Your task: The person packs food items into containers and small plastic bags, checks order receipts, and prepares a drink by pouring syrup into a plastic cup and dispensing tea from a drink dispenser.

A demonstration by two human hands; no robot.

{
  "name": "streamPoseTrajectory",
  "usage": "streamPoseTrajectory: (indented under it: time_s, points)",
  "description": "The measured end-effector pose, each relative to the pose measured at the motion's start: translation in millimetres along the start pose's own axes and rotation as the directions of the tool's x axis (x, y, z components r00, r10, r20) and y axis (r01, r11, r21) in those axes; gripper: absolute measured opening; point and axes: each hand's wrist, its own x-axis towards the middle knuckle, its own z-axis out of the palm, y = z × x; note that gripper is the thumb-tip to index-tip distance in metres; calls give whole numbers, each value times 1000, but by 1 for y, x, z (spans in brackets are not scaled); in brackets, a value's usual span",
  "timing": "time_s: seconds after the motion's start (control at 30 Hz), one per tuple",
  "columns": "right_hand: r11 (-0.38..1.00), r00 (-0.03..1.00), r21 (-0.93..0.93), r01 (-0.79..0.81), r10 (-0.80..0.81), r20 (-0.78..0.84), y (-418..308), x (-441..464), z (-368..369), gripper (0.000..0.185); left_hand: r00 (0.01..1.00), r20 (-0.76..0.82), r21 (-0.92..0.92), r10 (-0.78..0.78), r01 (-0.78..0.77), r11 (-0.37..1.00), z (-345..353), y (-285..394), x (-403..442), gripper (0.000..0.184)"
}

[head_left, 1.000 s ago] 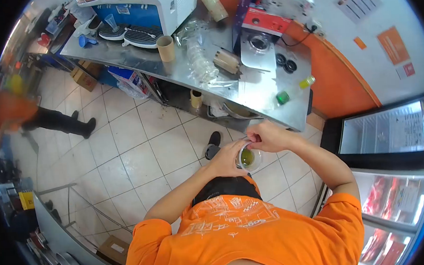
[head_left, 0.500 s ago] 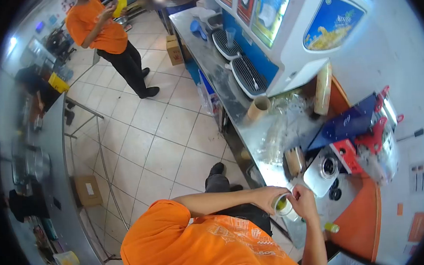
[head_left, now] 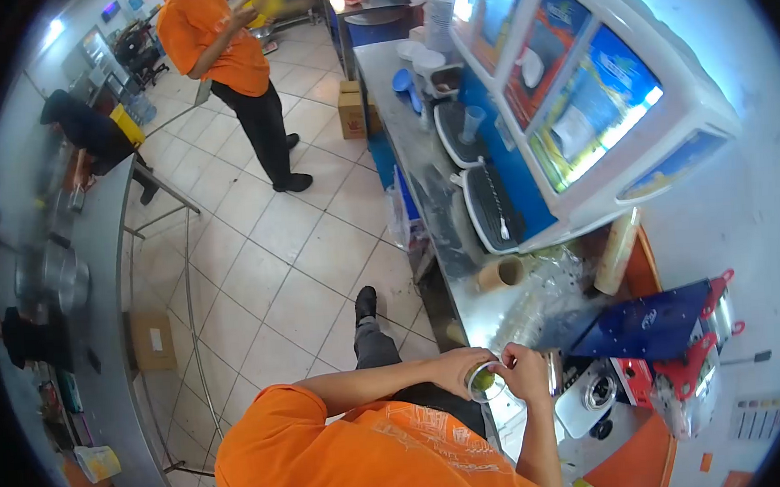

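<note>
A clear plastic cup with green contents is held in front of my body, near the metal counter's edge. My left hand is wrapped round the side of the cup. At the cup's rim is my right hand, its fingers pinched together on the rim. Beyond the hands, clear plastic cups and an upright brown cardboard tube are on the counter.
A drink dispenser stands on the metal counter. A red and silver machine is at the right. A person in orange stands ahead; another person bends by the left table. A box sits below it.
My view has swung left along the counter, bringing the dispenser and both other people into fuller view. The cup stays between my two hands, now beside the counter.
</note>
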Motion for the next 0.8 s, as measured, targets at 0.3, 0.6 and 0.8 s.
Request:
streamPoseTrajectory:
  time_s: [0.3,0.6,0.8]
  points:
    - [984,982,33,175,-177,71,-129,180,55,35,976,-87,-104,-202,193,976,-205,-48,-64,80]
    - [962,917,146,229,-264,300,-273,321,81,36,926,60,-953,-373,164,253,-361,-102,-145,93]
    - [951,858,77,300,-304,415,-323,400,122,37,750,-227,-951,-622,-33,307,-400,-159,-170,64]
